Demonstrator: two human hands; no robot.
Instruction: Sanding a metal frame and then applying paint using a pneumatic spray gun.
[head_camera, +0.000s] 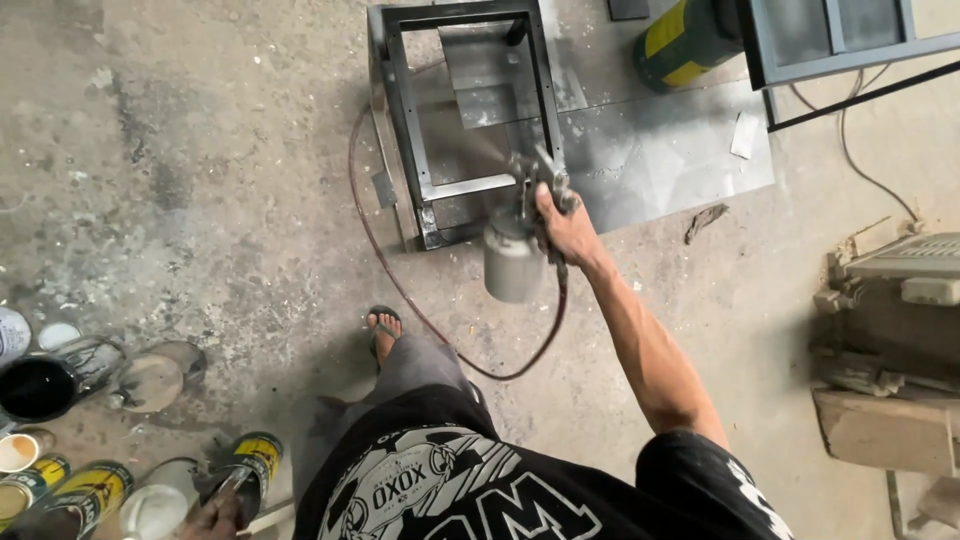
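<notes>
While wrapped tight around the spray gun (535, 195), with its cup (512, 262) hanging below, right hand (566, 228) points the nozzle forward at the metal frame (470, 120) just ahead; left hand (213, 517), grip unclear, low among paint cans (245, 465).

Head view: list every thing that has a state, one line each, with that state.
Spray gun: gripped in the right hand, cup hanging below, nozzle toward the frame.
Metal frame: standing on a metal sheet, dark-coated.
Air hose: looped slack on the floor.
Paint cans: clustered at lower left, several open, lids off.
Left hand: low beside the cans, grip unclear.
</notes>
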